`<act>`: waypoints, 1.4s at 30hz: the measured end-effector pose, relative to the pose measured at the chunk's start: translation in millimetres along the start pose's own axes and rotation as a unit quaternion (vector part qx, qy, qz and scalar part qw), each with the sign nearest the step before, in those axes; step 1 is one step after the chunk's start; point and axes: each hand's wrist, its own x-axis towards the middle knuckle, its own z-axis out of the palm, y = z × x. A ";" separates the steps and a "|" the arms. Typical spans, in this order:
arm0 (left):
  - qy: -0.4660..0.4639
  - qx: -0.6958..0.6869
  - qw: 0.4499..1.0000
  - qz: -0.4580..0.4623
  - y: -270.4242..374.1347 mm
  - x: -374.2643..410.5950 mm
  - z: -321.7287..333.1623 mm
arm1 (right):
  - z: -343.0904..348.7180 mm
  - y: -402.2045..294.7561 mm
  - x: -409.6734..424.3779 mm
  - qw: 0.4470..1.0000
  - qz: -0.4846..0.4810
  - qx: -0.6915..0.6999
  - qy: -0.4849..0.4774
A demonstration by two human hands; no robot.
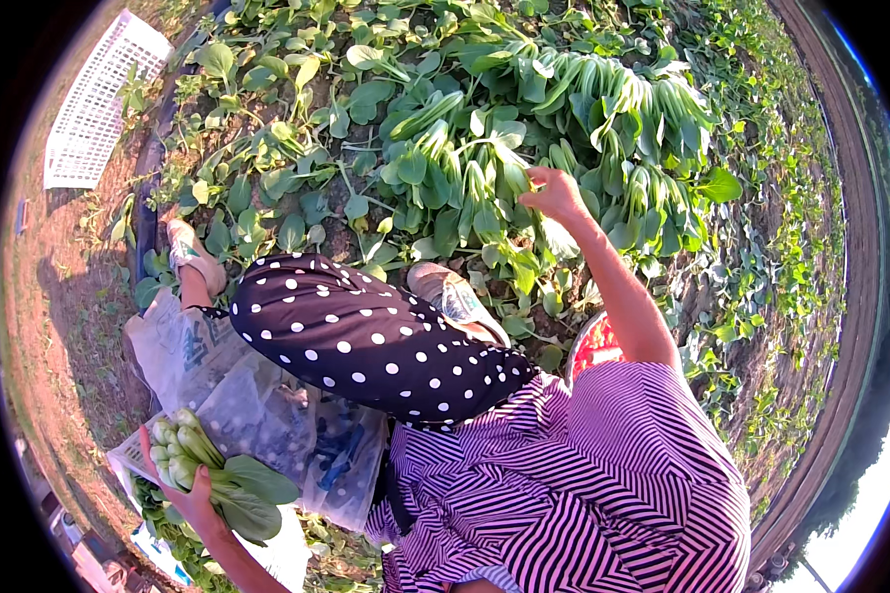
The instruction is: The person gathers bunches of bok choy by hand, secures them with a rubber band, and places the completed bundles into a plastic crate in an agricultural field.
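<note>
My left hand (pixel 185 493) is closed around a bunch of bok choy (pixel 185 452), its pale bases upward and the leaves hanging towards me. The bunch is over a white plastic crate (pixel 122 463) with leafy greens (pixel 165 519) in it. My right hand (pixel 558 194) reaches out over a pile of cut bok choy (pixel 482 170), thumb and fingers apart, close to one pale stalk base. Whether the fingertips touch that plant is hard to see. More bok choy (pixel 615 89) lies in a row beyond the hand, bases up and leaves spread.
A white slatted crate (pixel 107 104) stands at the upper left, past a dark hose (pixel 148 163). Plastic sacks (pixel 245 400) lie beside my leg (pixel 363 341). Near my right elbow is a round container with something red (pixel 597 345). Growing greens (pixel 282 141) cover the soil ahead.
</note>
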 end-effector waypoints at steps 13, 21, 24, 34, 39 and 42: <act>-0.025 -0.024 0.999 0.006 -10.7 13.5 -20.1 | 1.5 -322.3 -107.8 0.758 -0.255 0.580 -0.158; -0.030 -0.066 0.997 -0.012 -15.8 6.4 -34.0 | 157.1 -367.3 -245.8 0.745 -0.135 0.394 -0.521; -0.040 -0.099 0.994 -0.026 -14.3 6.8 -34.2 | 174.8 -370.1 -252.5 0.765 -0.167 0.383 -0.490; -0.071 -0.150 0.985 -0.047 -17.3 9.9 -46.4 | 190.8 -381.0 -258.4 0.800 -0.319 0.293 -0.415; -0.057 -0.085 0.995 -0.015 -18.4 8.7 -45.2 | 193.8 -390.0 -263.0 0.800 -0.325 0.248 -0.440; -0.051 -0.070 0.996 0.003 -18.4 8.1 -43.6 | 201.5 -388.9 -267.7 0.804 -0.396 0.216 -0.386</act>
